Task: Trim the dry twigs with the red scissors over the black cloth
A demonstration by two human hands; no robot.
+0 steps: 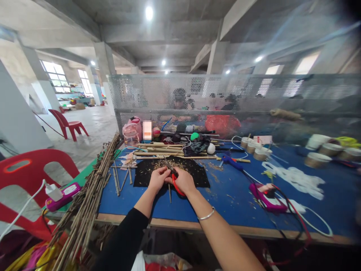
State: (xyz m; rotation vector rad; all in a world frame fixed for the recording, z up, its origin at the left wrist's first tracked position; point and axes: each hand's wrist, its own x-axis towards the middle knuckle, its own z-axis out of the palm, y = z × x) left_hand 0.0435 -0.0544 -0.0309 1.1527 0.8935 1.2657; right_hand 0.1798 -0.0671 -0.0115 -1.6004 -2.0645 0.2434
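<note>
My right hand (184, 181) is closed around a pair of red-handled scissors (177, 186), whose dark blades point away from me. Close beside it, my left hand (158, 179) has its fingers pinched together at a thin stick (170, 195); the stick's lower end shows between the hands, and the grip itself is partly hidden. Both hands are over a black mat (199, 180) strewn with small cut bits of plant stem (184, 164). Left of the mat, several short sticks (116, 180) lie on the blue table (225, 209).
A long bundle of dry stalks (90, 199) lies across the left table edge. Behind the mat are pale sticks (158, 149) and balls of yarn (194, 136). To the right are a blue glue gun (232, 162), a purple power strip (267, 198) with cables, and several pots (317, 160).
</note>
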